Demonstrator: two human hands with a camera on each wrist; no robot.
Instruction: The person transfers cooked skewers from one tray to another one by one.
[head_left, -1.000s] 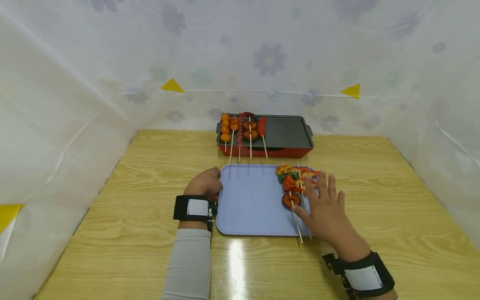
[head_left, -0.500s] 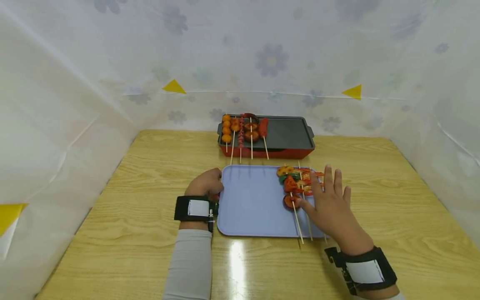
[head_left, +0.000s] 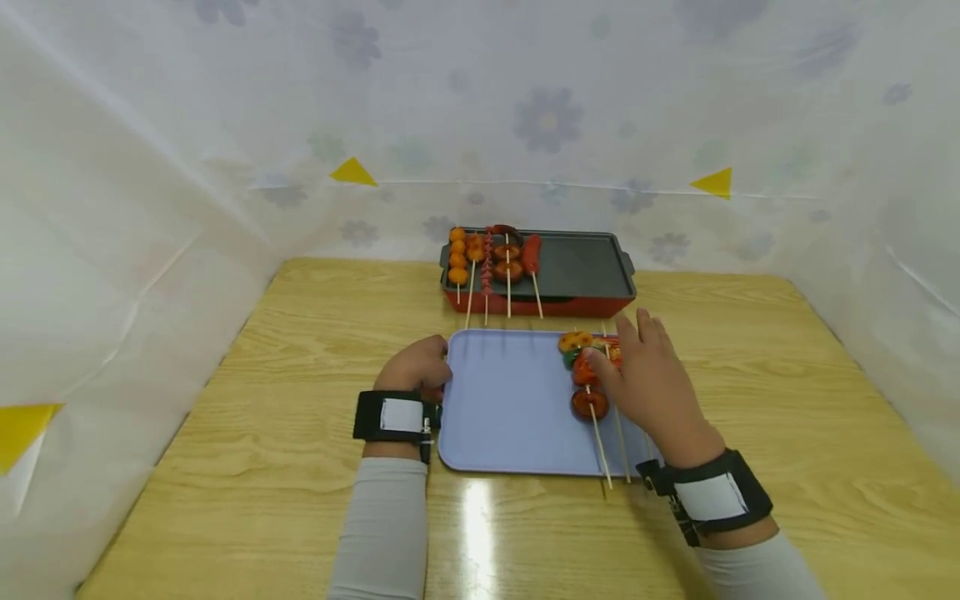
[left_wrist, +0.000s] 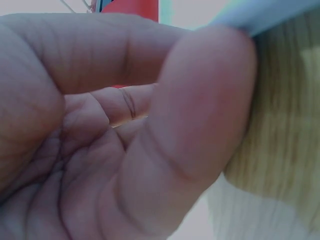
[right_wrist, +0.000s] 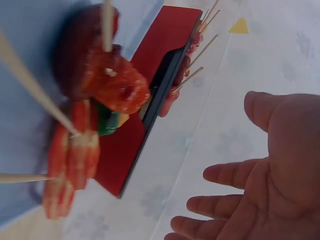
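In the head view, a pale blue tray (head_left: 506, 400) lies on the table. My left hand (head_left: 412, 368) pinches its left edge; the left wrist view shows thumb and index finger meeting at the tray rim (left_wrist: 285, 16). My right hand (head_left: 654, 390) hovers over the tray's right side, fingers extended and holding nothing. Beneath it lie a vegetable skewer (head_left: 589, 405) with orange, green, red and brown pieces, and crab-stick skewers (right_wrist: 82, 150), partly hidden by the hand in the head view. In the right wrist view the fingers are apart from the food.
Behind the tray stands a red and black grill (head_left: 581, 262). Several skewers fill its left half, including orange balls (head_left: 457, 260) and a red sausage (head_left: 531, 254); its right half shows bare plate. A white flowered sheet (head_left: 450, 100) encloses the wooden table (head_left: 262, 417).
My right hand has lifted slightly off the crab-stick skewers and shifted up and left, its fingers drawn closer together. The left hand stays on the tray edge.
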